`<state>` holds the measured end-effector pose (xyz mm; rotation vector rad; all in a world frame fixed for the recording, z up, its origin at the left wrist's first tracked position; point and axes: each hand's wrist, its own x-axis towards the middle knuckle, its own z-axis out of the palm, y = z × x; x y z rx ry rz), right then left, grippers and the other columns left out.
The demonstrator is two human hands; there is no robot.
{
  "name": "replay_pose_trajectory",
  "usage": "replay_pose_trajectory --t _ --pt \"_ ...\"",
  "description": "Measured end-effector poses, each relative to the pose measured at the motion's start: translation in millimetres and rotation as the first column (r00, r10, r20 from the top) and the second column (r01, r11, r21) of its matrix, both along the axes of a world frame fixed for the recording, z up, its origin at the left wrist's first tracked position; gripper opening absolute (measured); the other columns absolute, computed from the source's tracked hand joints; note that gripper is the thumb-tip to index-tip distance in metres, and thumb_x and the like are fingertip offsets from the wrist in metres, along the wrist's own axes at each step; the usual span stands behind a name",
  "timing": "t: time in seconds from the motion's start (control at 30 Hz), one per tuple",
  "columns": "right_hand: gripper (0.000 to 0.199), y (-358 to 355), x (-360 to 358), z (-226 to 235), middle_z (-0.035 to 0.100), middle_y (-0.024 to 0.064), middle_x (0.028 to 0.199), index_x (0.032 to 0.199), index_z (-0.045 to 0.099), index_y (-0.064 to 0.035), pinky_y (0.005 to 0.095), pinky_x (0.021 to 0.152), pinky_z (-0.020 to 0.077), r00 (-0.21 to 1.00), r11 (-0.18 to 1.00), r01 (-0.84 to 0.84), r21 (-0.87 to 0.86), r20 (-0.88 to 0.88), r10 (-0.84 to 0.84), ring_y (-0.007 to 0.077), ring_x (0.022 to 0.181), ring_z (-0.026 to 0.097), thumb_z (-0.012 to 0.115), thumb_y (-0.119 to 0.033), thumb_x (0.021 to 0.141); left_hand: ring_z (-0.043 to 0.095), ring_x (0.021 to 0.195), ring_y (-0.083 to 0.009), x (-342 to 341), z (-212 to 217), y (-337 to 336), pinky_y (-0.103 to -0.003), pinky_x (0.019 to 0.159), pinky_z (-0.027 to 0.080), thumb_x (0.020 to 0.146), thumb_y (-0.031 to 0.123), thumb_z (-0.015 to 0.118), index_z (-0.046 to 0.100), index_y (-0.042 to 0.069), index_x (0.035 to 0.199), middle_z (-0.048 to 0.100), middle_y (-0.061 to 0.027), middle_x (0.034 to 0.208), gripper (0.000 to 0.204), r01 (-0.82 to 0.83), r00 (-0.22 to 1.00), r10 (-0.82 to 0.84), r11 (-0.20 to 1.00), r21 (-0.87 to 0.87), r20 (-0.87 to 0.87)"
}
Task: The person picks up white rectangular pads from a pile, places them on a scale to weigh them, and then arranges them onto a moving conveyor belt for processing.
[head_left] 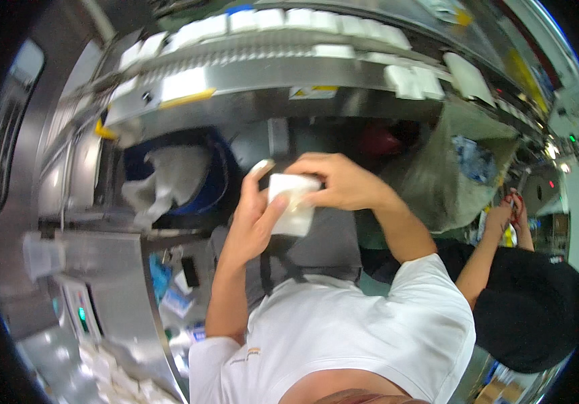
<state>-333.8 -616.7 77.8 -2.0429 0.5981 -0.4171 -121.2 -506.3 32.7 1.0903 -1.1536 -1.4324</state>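
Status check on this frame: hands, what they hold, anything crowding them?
Left hand and right hand both gripping one small white packet. Held above grey apron, clear of the conveyor of white packets. Co-worker's arm at right, not touching.

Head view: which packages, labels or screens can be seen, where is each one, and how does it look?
White packet: small, squarish, held between left hand and right hand.
White packets: a row on the steel conveyor, top.
Warning label: yellow and white, on the conveyor's side.
Control panel: lower left, green light.
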Motion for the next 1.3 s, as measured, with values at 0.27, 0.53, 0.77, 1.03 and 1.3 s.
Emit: replay_pose_trajectory --t 0.27,0.53,0.77,1.03,1.3 --pt "0.029 39.1 -0.6 1.8 0.064 0.0067 0.11 0.12 0.063 0.0021 0.0293 0.089 0.0527 0.925 0.943 0.146 0.3 0.297 -0.237 0.0128 0.102 0.062 0.069 -0.003 0.092 0.065 0.104 -0.0146 -8.0 -5.4 31.9 -0.029 0.089 0.052 0.09 0.015 0.084 0.06 0.0 0.132 0.069 -0.0059 0.115 0.05 -0.198 0.98 0.192 0.974 -0.109 -0.057" --pt "0.022 19.7 23.7 -8.8 0.064 0.005 0.103 0.121 0.061 0.0002 0.0257 0.082 0.0505 0.973 0.973 0.071 0.221 0.2 -0.116 0.0089 0.093 0.06 0.061 -0.012 0.103 0.066 0.092 -0.0129 23.0 47.6 25.1 -0.027 0.081 0.052 0.092 0.011 0.077 0.064 0.003 0.126 0.072 -0.0086 0.103 0.037 -0.117 0.923 0.183 0.972 -0.205 0.338" --pt "0.028 46.8 146.9 -44.3 0.063 0.0068 0.108 0.129 0.054 0.0005 0.0282 0.09 0.0484 0.895 0.995 0.012 0.099 0.442 -0.055 0.0121 0.101 0.058 0.052 -0.02 0.11 0.062 0.115 -0.0142 73.2 26.0 77.4 -0.031 0.097 0.053 0.096 0.007 0.075 0.051 0.0 0.137 0.064 -0.0089 0.125 0.048 -0.602 0.796 0.582 0.789 -0.124 -0.164" --pt "0.03 103.7 349.6 -42.7 0.065 0.0158 0.119 0.133 0.054 -0.0004 0.0338 0.089 0.0507 0.711 0.814 -0.56 -0.157 0.413 0.569 0.0256 0.103 0.066 0.053 -0.016 0.108 0.067 0.099 -0.0407 195.0 35.0 210.0 -0.038 0.089 0.052 0.096 0.011 0.071 0.062 0.001 0.119 0.071 -0.0177 0.112 0.027 -0.746 0.043 0.863 0.364 -0.558 0.504" --pt "0.04 140.2 402.8 -64.4 0.062 0.0206 0.122 0.135 0.052 -0.0013 0.0402 0.096 0.0488 0.701 0.708 -0.616 -0.345 0.169 0.693 0.0379 0.111 0.061 0.065 -0.01 0.098 0.062 0.116 -0.029 221.7 -2.6 243.5 -0.04 0.097 0.049 0.1 0.01 0.064 0.049 0.005 0.136 0.062 -0.0191 0.125 0.039 -0.931 0.105 0.891 0.244 -0.27 0.442"
